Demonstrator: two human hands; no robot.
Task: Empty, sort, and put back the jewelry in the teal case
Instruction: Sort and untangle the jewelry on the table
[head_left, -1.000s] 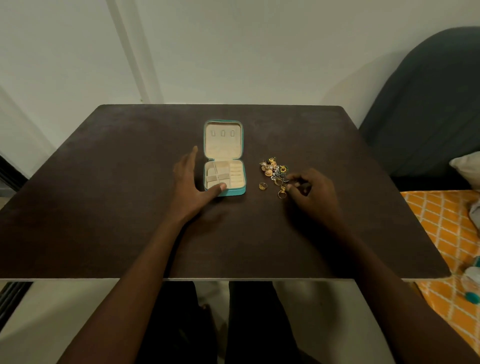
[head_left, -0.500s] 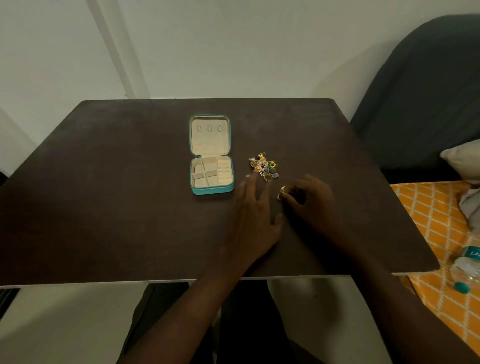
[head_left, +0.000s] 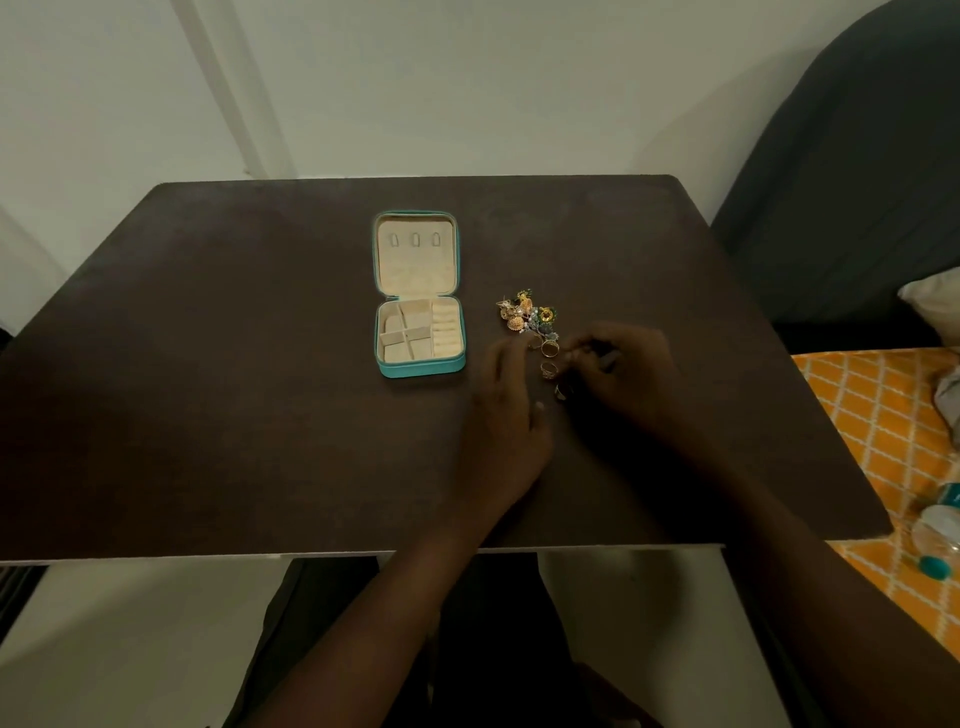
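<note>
- Teal case (head_left: 418, 332) lies open and flat near the middle of the desk (head_left: 208, 389), a little toward the far edge. Long axis runs near edge to far edge; lid panel hinged away, cream compartments all look empty.
- Jewelry heap (head_left: 527, 315) sits just right of the case, apart from it. Two gold rings (head_left: 549, 347) lie separated on the heap's near side.
- Left hand (head_left: 506, 410): fingers straight, relaxed, resting on the desk beside the rings, holding nothing.
- Right hand (head_left: 621, 371): fingers curled toward the rings; whether it pinches a piece I cannot tell.
- Handling judgement: pieces light, rigid, small, prone to snag together. Pinch one at a time by band or hook; dangling earrings look delicate.
</note>
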